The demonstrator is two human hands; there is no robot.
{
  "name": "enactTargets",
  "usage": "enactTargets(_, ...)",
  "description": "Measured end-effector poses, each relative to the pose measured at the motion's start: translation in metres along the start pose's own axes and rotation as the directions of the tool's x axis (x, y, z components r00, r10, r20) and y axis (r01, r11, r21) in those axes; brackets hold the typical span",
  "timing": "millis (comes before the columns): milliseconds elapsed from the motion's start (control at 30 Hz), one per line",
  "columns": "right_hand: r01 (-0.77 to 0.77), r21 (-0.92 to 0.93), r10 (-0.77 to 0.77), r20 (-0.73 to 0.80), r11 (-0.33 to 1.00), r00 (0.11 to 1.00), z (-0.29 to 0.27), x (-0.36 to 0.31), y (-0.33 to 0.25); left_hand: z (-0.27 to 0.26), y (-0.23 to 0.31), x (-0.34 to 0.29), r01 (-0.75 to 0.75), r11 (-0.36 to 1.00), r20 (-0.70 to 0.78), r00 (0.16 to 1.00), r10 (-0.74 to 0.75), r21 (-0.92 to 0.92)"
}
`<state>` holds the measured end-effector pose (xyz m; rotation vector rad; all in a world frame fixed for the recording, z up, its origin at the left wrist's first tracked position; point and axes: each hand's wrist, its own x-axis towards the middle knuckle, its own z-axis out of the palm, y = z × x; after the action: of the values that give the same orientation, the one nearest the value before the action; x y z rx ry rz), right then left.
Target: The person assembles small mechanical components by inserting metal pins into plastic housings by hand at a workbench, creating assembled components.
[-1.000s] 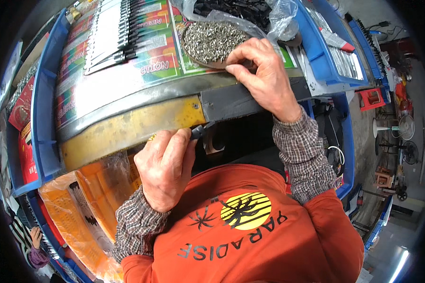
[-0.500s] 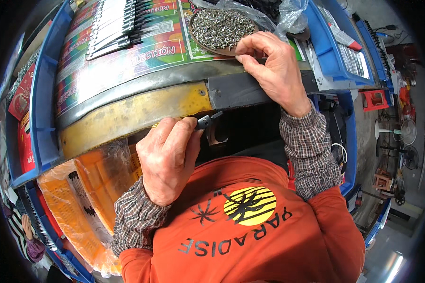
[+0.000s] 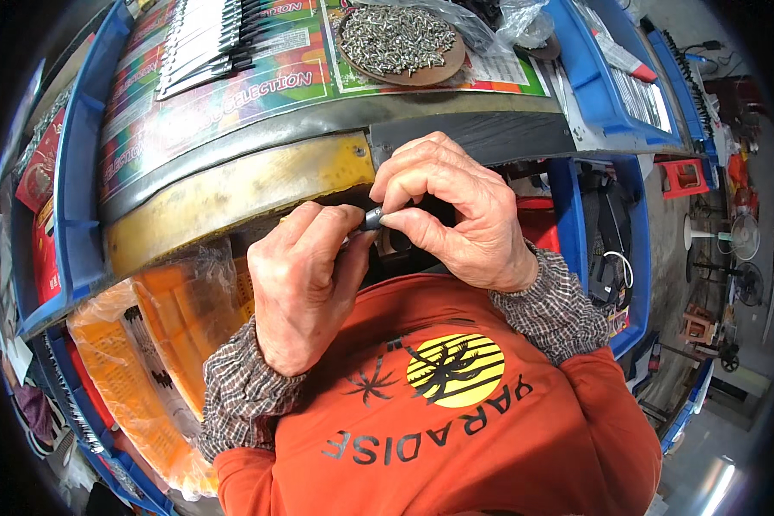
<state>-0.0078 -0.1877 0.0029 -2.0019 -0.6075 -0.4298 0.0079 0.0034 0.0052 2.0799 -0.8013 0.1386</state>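
Pinching, left hand: left hand clamps a small dark cylindrical part between thumb and fingertips; grip narrow, closed on the part.
Right hand: right hand has thumb and index finger drawn close together at the part's free end, apparently touching it; cannot tell whether a separate small piece sits between these fingertips.
Dark part: in front of the chest, just off the bench's near edge, between the two hands; mostly hidden by fingers.
Bench edge: yellow strip to the left, black strip to the right, meeting just beyond the hands.
Screw dish: round brown dish on the bench top, heaped with small silvery screws.
White strips: row of white strips with black ends, laid side by side left of the dish, on a colourful printed sheet.
Plastic bag: clear, crumpled bag beside the dish.
Blue bins: one bin at the bench's left, another at its right.
Sleeves: checked sleeve covers on both forearms, over a red-orange top.
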Motion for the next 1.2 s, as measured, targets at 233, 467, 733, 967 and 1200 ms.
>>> enactTargets(233,-0.116,0.08,0.118,-0.029,0.99,0.993,0.005,-0.009,-0.004,-0.001,0.005,-0.003,-0.035,0.999,-0.006,0.999,0.035,0.026)
enactTargets(467,-0.044,-0.081,0.042,-0.03,0.996,0.999,0.006,-0.01,-0.01,0.002,0.004,-0.007,-0.043,0.997,-0.004,0.999,0.043,0.069)
enactTargets(733,0.244,-0.396,-0.282,-0.04,0.885,0.959,0.016,-0.014,-0.006,0.003,-0.002,-0.007,-0.163,0.977,-0.031,0.985,0.169,0.139)
enactTargets(967,0.324,-0.464,-0.363,0.006,0.825,0.932,0.013,-0.02,0.002,0.004,-0.005,-0.002,-0.193,0.97,-0.056,0.978,0.202,0.147)
enactTargets(1200,0.145,-0.373,-0.23,-0.195,0.916,0.953,-0.009,0.001,0.009,-0.007,-0.011,0.012,-0.121,0.984,-0.025,0.992,0.125,0.128)
